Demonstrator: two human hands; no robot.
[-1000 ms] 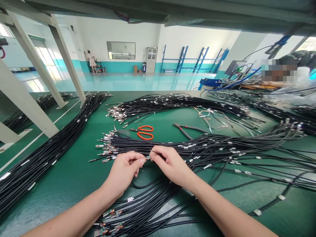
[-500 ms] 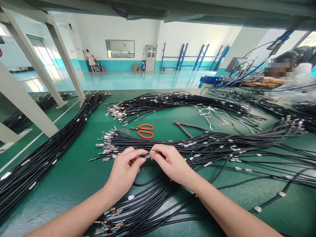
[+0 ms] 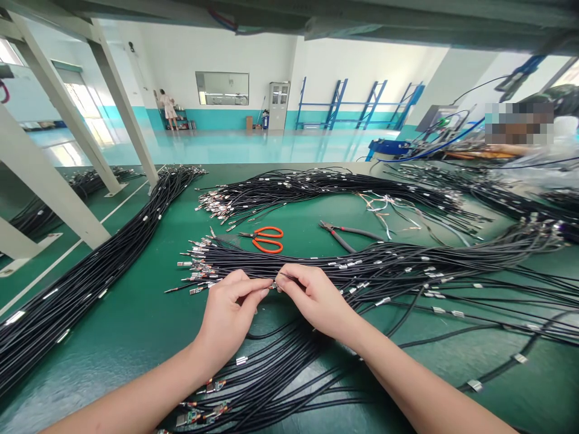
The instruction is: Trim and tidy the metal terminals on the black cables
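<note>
My left hand [image 3: 230, 310] is closed, thumb and forefinger pinching the small metal connector [image 3: 274, 285] at a black cable's end. Right beside it, my right hand [image 3: 316, 298] is closed on the same cable just behind the connector; most of that piece is hidden by fingertips. Under and beyond both hands runs a bundle of black cables [image 3: 280, 258], its connector ends [image 3: 199, 265] fanned out at the left. Nearer me, another cable bundle [image 3: 280, 355] lies below my wrists, with bare connectors and small green boards [image 3: 190, 417] at its end.
Orange-handled scissors [image 3: 269, 239] and grey-handled cutting pliers [image 3: 348, 235] lie beyond my hands. Farther back are another cable bundle [image 3: 307, 181] and loose stripped wires [image 3: 384, 208]. A long bundle [image 3: 104, 253] runs down the left beside white frame posts [image 3: 75, 193]. A co-worker sits at the far right.
My left fingers have closed in more tightly on the connector, so less of it shows. The view has shifted slightly; both hands stay in nearly the same place.
</note>
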